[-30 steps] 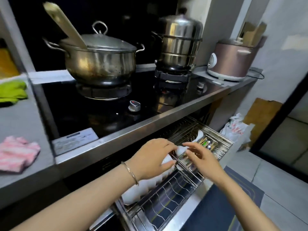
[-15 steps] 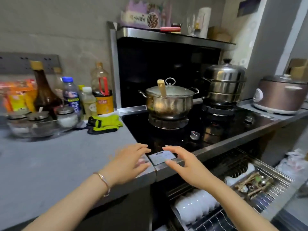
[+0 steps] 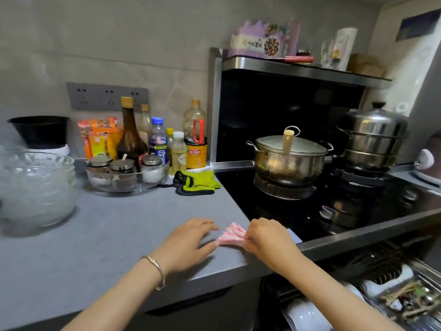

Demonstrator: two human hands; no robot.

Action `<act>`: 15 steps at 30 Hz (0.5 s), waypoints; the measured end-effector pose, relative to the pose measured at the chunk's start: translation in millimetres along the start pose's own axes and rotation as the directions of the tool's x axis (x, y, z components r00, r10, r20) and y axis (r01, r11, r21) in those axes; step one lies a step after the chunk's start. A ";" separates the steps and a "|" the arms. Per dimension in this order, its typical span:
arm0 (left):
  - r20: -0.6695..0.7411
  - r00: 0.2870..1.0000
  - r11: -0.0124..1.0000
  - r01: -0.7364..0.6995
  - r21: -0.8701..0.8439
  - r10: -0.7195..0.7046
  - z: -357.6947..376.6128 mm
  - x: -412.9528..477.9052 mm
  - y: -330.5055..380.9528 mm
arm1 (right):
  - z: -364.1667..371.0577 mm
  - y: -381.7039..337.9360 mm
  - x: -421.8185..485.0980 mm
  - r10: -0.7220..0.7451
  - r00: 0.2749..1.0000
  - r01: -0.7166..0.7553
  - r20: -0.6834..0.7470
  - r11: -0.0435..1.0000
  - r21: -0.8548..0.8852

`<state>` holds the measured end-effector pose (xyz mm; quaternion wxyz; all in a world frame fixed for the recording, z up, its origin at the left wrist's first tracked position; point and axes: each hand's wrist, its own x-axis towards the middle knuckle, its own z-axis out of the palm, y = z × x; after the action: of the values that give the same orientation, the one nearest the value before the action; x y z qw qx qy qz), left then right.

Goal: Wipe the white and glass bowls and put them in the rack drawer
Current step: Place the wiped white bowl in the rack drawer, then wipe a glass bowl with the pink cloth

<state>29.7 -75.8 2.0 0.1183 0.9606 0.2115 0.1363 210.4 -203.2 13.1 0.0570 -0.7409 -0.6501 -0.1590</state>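
A pink and white striped cloth (image 3: 232, 234) lies on the grey counter (image 3: 100, 242) near its front right corner. My right hand (image 3: 267, 237) rests on the cloth's right side with fingers curled onto it. Just left of the cloth, my left hand (image 3: 191, 240) hovers with fingers spread and relaxed. A stack of glass bowls (image 3: 35, 187) stands at the counter's far left. White bowls (image 3: 307, 314) stand in the open rack drawer (image 3: 424, 268) at the bottom right.
Sauce bottles (image 3: 157, 142), a glass dish of spice jars (image 3: 126, 173) and a green mitt (image 3: 198, 182) line the counter's back. A lidded pot (image 3: 288, 158) and a steamer (image 3: 374, 137) sit on the black stove. Utensils (image 3: 410, 302) fill the drawer's right tray.
Both hands have left the drawer and come up over the counter. The view swung left. My right hand now touches the pink cloth.
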 end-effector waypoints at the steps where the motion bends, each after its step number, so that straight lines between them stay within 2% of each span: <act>1: -0.017 1.000 0.999 0.003 -0.035 -0.003 -0.3 1.5 1.1 | -3.4 -0.9 3.4 0.022 0.999 -0.022 0.032 1.000 -0.018; 2: -0.031 0.999 0.996 0.018 -0.089 -0.021 -0.9 3.6 1.7 | -8.4 -1.6 7.0 0.057 0.997 -0.059 0.043 0.998 0.032; 5: -0.045 0.992 0.929 0.090 -0.358 -0.114 -11.0 10.4 0.3 | -26.8 -4.9 22.5 0.126 0.991 -0.101 -0.043 0.923 0.373; 7: -0.074 0.983 0.781 0.086 -0.619 -0.167 -24.3 12.9 -6.0 | -41.4 -11.9 37.6 0.121 0.991 -0.059 -0.061 0.789 0.612; 9: -0.099 0.965 0.565 0.057 -0.823 -0.242 -41.9 9.2 -14.1 | -57.3 -23.4 51.9 0.106 0.994 -0.033 -0.039 0.605 0.796; 11: -0.101 0.942 0.455 0.060 -0.888 -0.321 -59.0 0.2 -23.2 | -68.9 -36.7 63.7 0.090 0.996 -0.034 -0.006 0.436 0.899; 13: -0.139 0.924 0.445 0.037 -0.895 -0.355 -75.1 -12.4 -29.8 | -72.1 -48.9 73.2 0.075 0.997 -0.046 0.023 0.335 0.941; 15: -0.207 0.904 0.487 0.001 -0.874 -0.374 -90.8 -24.0 -35.5 | -71.6 -59.3 81.2 0.046 0.997 -0.069 0.058 0.279 0.958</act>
<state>-32.9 -39.6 71.7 0.5497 0.7005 0.2399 0.3868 149.1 -138.4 98.4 0.4891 -0.5832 -0.5890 0.2715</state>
